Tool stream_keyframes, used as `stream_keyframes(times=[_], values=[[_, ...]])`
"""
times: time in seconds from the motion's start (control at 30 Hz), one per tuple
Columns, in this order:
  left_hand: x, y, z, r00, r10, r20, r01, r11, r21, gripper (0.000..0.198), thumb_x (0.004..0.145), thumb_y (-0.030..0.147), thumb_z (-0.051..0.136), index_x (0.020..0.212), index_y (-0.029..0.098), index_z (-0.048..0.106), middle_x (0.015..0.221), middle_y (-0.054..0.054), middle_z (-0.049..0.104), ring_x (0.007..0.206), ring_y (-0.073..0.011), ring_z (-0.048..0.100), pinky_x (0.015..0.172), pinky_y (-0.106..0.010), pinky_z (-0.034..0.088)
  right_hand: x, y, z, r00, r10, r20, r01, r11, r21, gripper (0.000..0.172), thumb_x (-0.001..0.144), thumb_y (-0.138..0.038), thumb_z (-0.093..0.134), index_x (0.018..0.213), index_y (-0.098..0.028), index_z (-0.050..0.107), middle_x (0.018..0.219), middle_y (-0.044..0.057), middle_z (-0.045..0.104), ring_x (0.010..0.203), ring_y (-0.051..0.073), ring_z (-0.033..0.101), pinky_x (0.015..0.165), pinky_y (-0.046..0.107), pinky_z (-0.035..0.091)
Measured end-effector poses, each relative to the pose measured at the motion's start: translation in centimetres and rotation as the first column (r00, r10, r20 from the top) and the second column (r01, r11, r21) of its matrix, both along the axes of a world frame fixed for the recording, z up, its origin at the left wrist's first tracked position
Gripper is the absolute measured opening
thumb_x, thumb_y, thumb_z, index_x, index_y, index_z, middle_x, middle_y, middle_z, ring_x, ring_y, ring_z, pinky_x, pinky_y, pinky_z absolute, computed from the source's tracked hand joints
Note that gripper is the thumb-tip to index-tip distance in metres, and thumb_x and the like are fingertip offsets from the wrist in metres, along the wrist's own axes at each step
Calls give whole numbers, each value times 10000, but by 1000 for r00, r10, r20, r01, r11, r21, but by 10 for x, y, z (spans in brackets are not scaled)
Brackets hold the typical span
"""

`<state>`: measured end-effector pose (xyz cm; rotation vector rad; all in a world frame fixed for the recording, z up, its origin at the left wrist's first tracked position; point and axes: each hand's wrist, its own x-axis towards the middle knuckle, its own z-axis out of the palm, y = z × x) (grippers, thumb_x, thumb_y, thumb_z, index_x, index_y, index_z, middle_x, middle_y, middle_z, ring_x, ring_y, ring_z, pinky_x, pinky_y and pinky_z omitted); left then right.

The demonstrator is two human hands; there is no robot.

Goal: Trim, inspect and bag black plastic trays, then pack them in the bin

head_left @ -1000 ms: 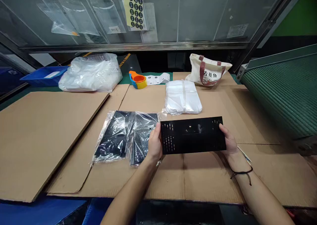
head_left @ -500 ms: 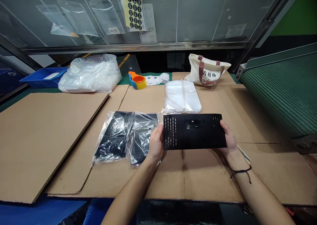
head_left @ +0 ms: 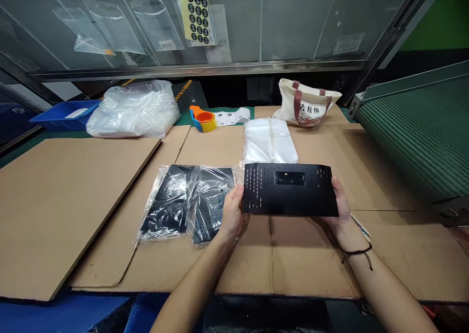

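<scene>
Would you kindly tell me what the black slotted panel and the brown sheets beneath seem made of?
The black slotted panel looks like matte-coated sheet metal, given its crisp punched slots, though plastic is possible. The brown sheets look like cardboard, with creased folds.

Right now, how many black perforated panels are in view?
3. One panel is held between the left hand and right hand. A bagged panel and a second bagged panel lie on the cardboard sheet left of the left hand. More may be hidden inside those bags.
</scene>
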<state>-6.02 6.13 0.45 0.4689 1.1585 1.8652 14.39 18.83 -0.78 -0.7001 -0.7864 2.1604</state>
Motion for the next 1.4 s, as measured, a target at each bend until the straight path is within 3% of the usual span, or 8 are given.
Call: stream_keyframes(times=[0.17, 0.5, 0.87, 0.97, 1.07, 1.2, 1.3, 1.4], values=[[-4, -1, -1, 995, 96, -23, -97, 995, -39, 384, 680, 458, 767, 658, 180, 503, 566, 70, 414, 489, -61, 336, 457, -172, 300, 0, -3, -1, 999, 34, -29, -33, 998, 54, 429, 634, -643, 724, 869, -284, 739, 907, 12, 773, 1153, 301, 617, 1075, 521, 390], [-5, 2, -2, 968, 178, -175, -193, 979, -71, 334, 678, 458, 743, 777, 181, 586, 723, 25, 555, 647, -105, 486, 615, -211, 398, 2, -3, -10, 994, 104, -15, -102, 990, 99, 550, 689, -703, 640, 981, -243, 711, 1063, 66, 743, 1203, 304, 580, 1081, 531, 373], [-8, 1, -12, 933, 183, -311, -207, 977, -46, 305, 801, 440, 643, 980, 194, 625, 995, -32, 633, 946, -170, 587, 862, -275, 437, -11, -11, -3, 999, -37, -4, 37, 988, 148, 509, 687, -681, 654, 919, -234, 730, 869, 52, 770, 966, 276, 700, 956, 457, 511], [-7, 0, -12, 907, 186, -378, -214, 976, -34, 332, 840, 466, 599, 1036, 198, 622, 1056, -50, 635, 1015, -193, 584, 937, -324, 427, -12, -11, -6, 988, -119, 100, 89, 961, 263, 487, 735, -674, 611, 861, -218, 724, 773, 46, 756, 818, 257, 716, 836, 423, 564], [-7, -2, -10, 827, 216, -519, -261, 965, -15, 363, 869, 478, 555, 1102, 209, 627, 1131, -62, 617, 1090, -207, 555, 994, -351, 404, -10, -12, -8, 937, -268, 225, 139, 875, 463, 400, 723, -601, 679, 803, -211, 713, 715, 25, 728, 662, 217, 682, 679, 364, 574], [-8, -2, -10, 731, 274, -625, -295, 953, 72, 451, 860, 534, 545, 1172, 221, 630, 1213, -75, 580, 1180, -225, 510, 1054, -366, 368, -5, -17, -3, 889, -375, 263, 118, 742, 660, 223, 592, -357, 850, 717, -237, 710, 700, -2, 712, 664, 202, 652, 706, 346, 553], [-3, -3, -8, 828, 257, -499, -214, 966, 144, 535, 847, 607, 512, 1211, 226, 603, 1260, -88, 584, 1220, -242, 515, 1075, -376, 370, -3, -21, 3, 845, -479, 238, -28, 404, 914, 230, 702, -262, 771, 925, -289, 720, 861, 18, 744, 819, 239, 677, 806, 408, 542], [6, -5, -3, 849, 268, -457, -182, 958, 224, 516, 850, 545, 535, 1251, 222, 559, 1355, -102, 534, 1296, -264, 466, 1114, -405, 345, -2, -22, 3, 803, -591, 79, -46, 70, 996, 380, 818, -241, 635, 1185, -338, 614, 1085, 29, 714, 1049, 252, 626, 920, 471, 490]])
